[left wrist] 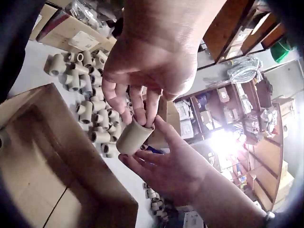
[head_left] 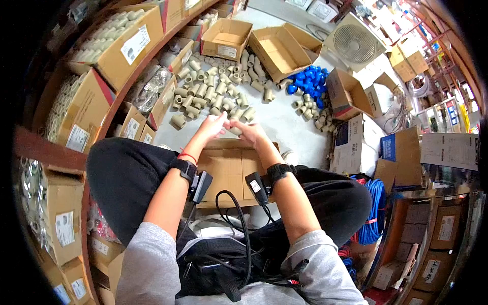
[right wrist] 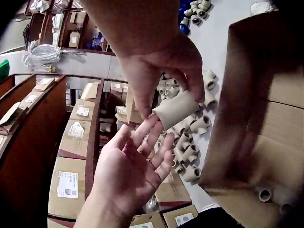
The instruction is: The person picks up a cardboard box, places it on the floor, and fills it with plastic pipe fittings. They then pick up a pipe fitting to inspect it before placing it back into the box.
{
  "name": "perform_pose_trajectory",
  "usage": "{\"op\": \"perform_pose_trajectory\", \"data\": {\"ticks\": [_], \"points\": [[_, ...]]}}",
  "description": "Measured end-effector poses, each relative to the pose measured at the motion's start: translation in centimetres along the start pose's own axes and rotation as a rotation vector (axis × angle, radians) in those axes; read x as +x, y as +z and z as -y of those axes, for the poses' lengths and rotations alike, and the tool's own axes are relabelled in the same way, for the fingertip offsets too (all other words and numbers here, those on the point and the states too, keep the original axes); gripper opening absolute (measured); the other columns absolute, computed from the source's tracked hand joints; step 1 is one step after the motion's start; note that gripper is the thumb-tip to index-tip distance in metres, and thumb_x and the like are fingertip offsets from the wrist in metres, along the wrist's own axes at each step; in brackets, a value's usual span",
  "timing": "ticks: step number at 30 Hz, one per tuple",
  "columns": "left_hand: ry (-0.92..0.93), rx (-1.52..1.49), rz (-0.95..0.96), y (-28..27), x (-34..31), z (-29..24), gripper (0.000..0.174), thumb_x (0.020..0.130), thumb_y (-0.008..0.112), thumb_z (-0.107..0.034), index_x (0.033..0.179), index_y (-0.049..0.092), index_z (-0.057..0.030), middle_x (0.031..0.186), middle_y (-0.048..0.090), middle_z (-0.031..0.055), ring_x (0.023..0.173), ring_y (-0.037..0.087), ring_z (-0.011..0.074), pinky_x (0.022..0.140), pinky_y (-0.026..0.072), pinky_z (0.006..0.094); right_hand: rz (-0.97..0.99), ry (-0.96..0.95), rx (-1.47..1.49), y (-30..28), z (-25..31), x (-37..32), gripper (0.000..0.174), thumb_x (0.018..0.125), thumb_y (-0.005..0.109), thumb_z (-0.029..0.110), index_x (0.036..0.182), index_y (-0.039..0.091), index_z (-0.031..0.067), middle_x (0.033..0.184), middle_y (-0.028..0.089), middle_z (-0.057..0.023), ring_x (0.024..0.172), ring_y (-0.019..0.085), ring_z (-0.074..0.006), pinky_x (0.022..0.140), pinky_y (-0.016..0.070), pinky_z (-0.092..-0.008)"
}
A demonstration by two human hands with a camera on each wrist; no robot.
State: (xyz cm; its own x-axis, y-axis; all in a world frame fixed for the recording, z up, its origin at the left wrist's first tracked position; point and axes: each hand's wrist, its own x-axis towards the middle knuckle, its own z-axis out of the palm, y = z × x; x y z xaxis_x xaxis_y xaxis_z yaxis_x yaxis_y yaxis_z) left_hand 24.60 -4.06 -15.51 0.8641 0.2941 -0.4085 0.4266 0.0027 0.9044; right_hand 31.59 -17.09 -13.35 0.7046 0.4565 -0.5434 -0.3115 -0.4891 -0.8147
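Head view: two bare hands are meeting at the centre of the frame, the left hand [head_left: 213, 128] and the right hand [head_left: 251, 133], with one beige pipe fitting [head_left: 235, 130] sitting between them, half hidden by fingers. One cardboard box [head_left: 231, 175] is lying open just below, between the forearms. Two black wrist cameras [head_left: 202, 186] are riding along, one per arm. Up at top centre, dozens of loose fittings [head_left: 206, 93] are covering the floor, too many to count; one heap of blue fittings [head_left: 307, 80] is standing out at upper right, below one fan unit [head_left: 354, 43].

Left wrist view: that single fitting is tilting at mid-frame, open end up. The right hand is gripping it from lower right; the left hand is reaching from the top, fingers extended, tips touching the rim.

Right wrist view: the fitting is leaning near the centre, the right hand pinching it from above. The left hand is lying palm up below, fingers loosely spread, one fingertip touching the fitting's end. At lower right, at least two fittings are resting inside the box.
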Motion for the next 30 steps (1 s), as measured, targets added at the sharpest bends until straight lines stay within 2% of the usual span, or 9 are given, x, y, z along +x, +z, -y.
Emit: {"op": "perform_pose_trajectory", "data": {"ticks": [3, 4, 8, 11, 14, 17, 21, 24, 30], "points": [[0.129, 0.098, -0.043, 0.7, -1.0, 0.5, 0.05, 0.079, 0.032, -0.043, 0.066, 0.059, -0.0029, 0.061, 0.057, 0.0056, 0.047, 0.048, 0.013, 0.047, 0.0399, 0.0254, 0.058, 0.04, -0.134, -0.6, -1.9, -0.1, 0.053, 0.058, 0.063, 0.042, 0.085, 0.055, -0.0037, 0.071, 0.052, -0.0044, 0.058, 0.048, -0.0085, 0.046, 0.0371, -0.0189], [0.166, 0.062, -0.034, 0.9, -1.1, 0.8, 0.052, 0.08, 0.03, -0.042, 0.063, 0.059, -0.0022, 0.058, 0.057, 0.006, 0.045, 0.048, 0.0134, 0.047, 0.0402, 0.0243, 0.031, -0.044, -0.067, -0.4, -2.9, 0.2, 0.056, 0.059, 0.065, 0.036, 0.091, 0.051, -0.0074, 0.08, 0.053, -0.0078, 0.068, 0.049, -0.0098, 0.054, 0.0402, -0.0179], [0.173, 0.026, 0.079, 1.2, -1.9, 1.2, 0.049, 0.081, 0.031, -0.039, 0.066, 0.06, -0.0013, 0.062, 0.058, 0.0076, 0.049, 0.051, 0.0136, 0.048, 0.0417, 0.0249, 0.103, -0.1, 0.066, -1.1, -4.1, -1.3, 0.054, 0.061, 0.068, 0.018, 0.101, 0.043, -0.0083, 0.086, 0.052, -0.009, 0.076, 0.05, -0.0106, 0.064, 0.0411, -0.0178], [0.238, 0.041, 0.059, 1.6, -3.3, 0.2, 0.044, 0.08, 0.036, -0.036, 0.064, 0.059, -0.001, 0.061, 0.058, 0.0074, 0.052, 0.052, 0.0126, 0.048, 0.0421, 0.0243, 0.055, -0.247, 0.156, -1.5, -4.6, -2.2, 0.045, 0.057, 0.069, 0.023, 0.087, 0.052, -0.0049, 0.074, 0.055, -0.0048, 0.064, 0.049, -0.0081, 0.056, 0.0403, -0.019], [0.32, 0.154, -0.107, 1.0, -3.7, 0.5, 0.04, 0.078, 0.041, -0.034, 0.064, 0.058, -0.0003, 0.061, 0.057, 0.0065, 0.052, 0.052, 0.0122, 0.047, 0.0417, 0.0225, 0.081, -0.348, 0.148, -2.2, -5.6, -1.8, 0.045, 0.062, 0.065, 0.014, 0.097, 0.045, -0.0062, 0.091, 0.05, -0.0084, 0.079, 0.05, -0.0129, 0.067, 0.0413, -0.0211], [0.248, 0.013, -0.165, 0.2, -2.7, 3.3, 0.039, 0.076, 0.042, -0.035, 0.065, 0.058, -0.0011, 0.064, 0.057, 0.0046, 0.051, 0.052, 0.0115, 0.045, 0.0402, 0.0226, 0.128, -0.41, 0.194, -2.0, -4.8, -3.1, 0.049, 0.06, 0.066, 0.011, 0.1, 0.042, -0.003, 0.093, 0.049, -0.0075, 0.085, 0.049, -0.0152, 0.071, 0.0407, -0.024], [-0.306, -0.217, 0.113, -0.3, -5.6, 1.6, 0.049, 0.074, 0.039, -0.049, 0.09, 0.051, -0.0041, 0.083, 0.056, 0.0037, 0.059, 0.051, 0.0118, 0.051, 0.0385, 0.0235, 0.175, -0.462, 0.113, -1.5, -4.5, -3.5, 0.053, 0.052, 0.07, 0.012, 0.096, 0.043, 0.0008, 0.09, 0.049, -0.0063, 0.082, 0.049, -0.0134, 0.071, 0.0401, -0.0248], [-0.398, -0.185, 0.291, -0.3, -6.1, 1.8, 0.057, 0.072, 0.037, -0.055, 0.097, 0.046, -0.0047, 0.091, 0.054, 0.005, 0.067, 0.051, 0.0128, 0.057, 0.0377, 0.0222, 0.21, -0.459, 0.057, -1.0, -4.8, -3.4, 0.053, 0.051, 0.07, 0.013, 0.095, 0.043, 0.0013, 0.091, 0.049, -0.0057, 0.084, 0.049, -0.0149, 0.073, 0.0395, -0.0268], [-0.348, -0.305, 0.34, -0.5, -5.7, 4.6, 0.055, 0.071, 0.037, -0.056, 0.095, 0.048, -0.0075, 0.079, 0.054, 0.002, 0.071, 0.05, 0.0122, 0.056, 0.0357, 0.0199, 0.354, -0.557, -0.092, 0.0, -5.5, -2.3, 0.056, 0.052, 0.07, 0.01, 0.1, 0.042, 0.0021, 0.092, 0.049, -0.0068, 0.086, 0.047, -0.0148, 0.075, 0.039, -0.0272]]}}
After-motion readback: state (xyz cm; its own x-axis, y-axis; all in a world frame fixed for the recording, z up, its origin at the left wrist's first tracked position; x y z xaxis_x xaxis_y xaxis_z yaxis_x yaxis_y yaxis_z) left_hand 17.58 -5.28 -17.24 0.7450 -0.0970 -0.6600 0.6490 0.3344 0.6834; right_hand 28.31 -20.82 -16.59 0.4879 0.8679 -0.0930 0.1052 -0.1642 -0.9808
